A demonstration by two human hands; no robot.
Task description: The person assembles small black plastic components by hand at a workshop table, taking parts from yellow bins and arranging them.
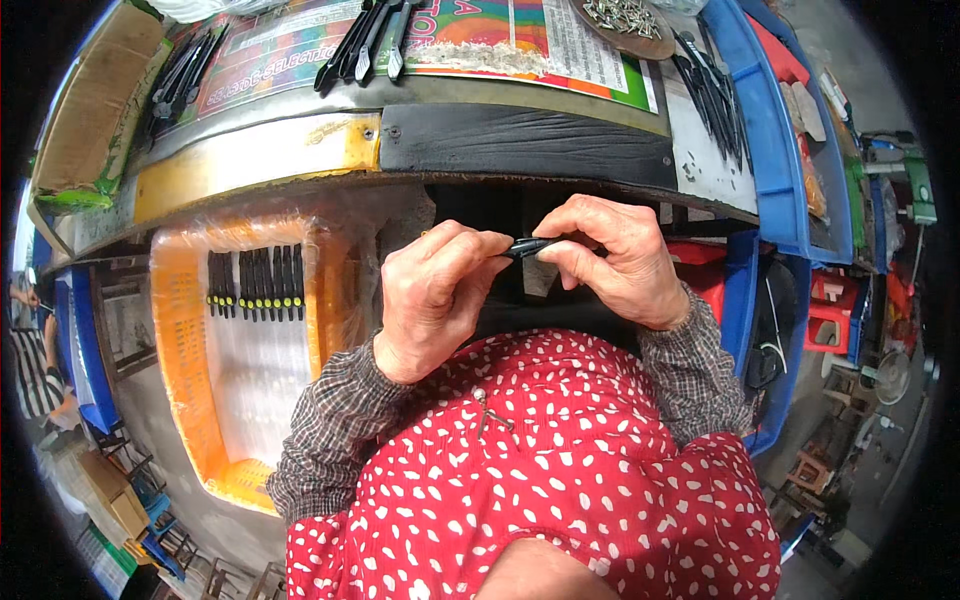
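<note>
A slim, glossy black piece (526,246) is held level in front of my lap, just below the bench edge. My left hand (437,290) pinches its left end between thumb and fingers. My right hand (618,258) is closed on its right end, with the fingertips curled over it. Most of the piece is hidden by my fingers, so its exact kind does not show. To the left of my left hand, an orange crate (183,370) lined with clear plastic holds a row of slim black pieces (262,280) with yellow-green ends.
The bench edge (520,140) runs across ahead. On the bench lie black pieces with silvery ends (368,42), small white bits (480,58), a round tray (650,45) of small metal parts and more black pieces (712,95). Blue bins (775,180) stand right; a cardboard box (95,100) left.
</note>
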